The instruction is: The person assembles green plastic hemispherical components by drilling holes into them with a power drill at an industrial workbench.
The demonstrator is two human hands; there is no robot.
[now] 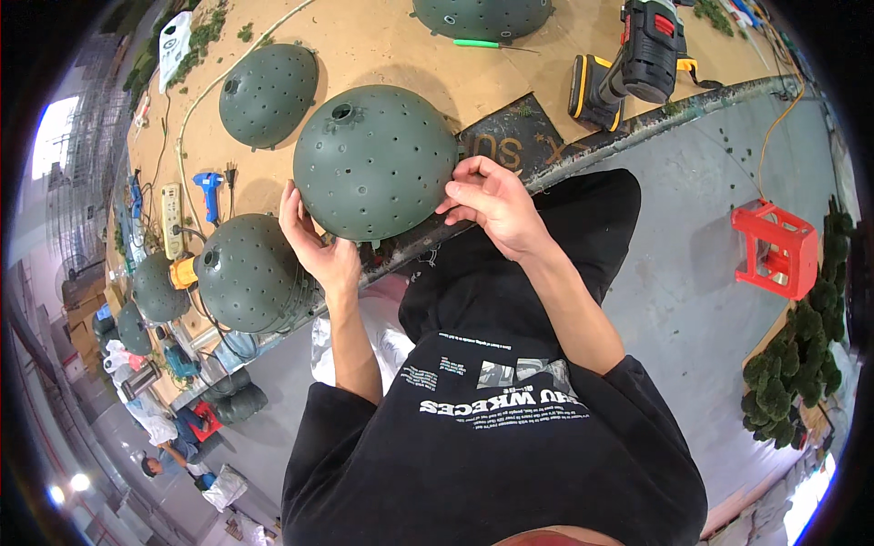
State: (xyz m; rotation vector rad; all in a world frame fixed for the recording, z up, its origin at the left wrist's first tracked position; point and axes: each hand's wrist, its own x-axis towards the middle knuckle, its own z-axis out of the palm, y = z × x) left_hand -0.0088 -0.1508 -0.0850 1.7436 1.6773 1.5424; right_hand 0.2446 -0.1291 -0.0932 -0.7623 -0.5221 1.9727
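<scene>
A dark green plastic dome, dotted with small holes and with a round opening at its top, rests near the front edge of a wooden workbench. My left hand cups its lower left rim. My right hand grips the rim on its right side with fingers curled onto the edge. Both forearms rise from my black shirt below.
More green domes lie around: one at the back left, one at the top, a stack at the left. A cordless drill, a power strip, a blue tool sit on the bench. A red stool and green foliage balls stand right.
</scene>
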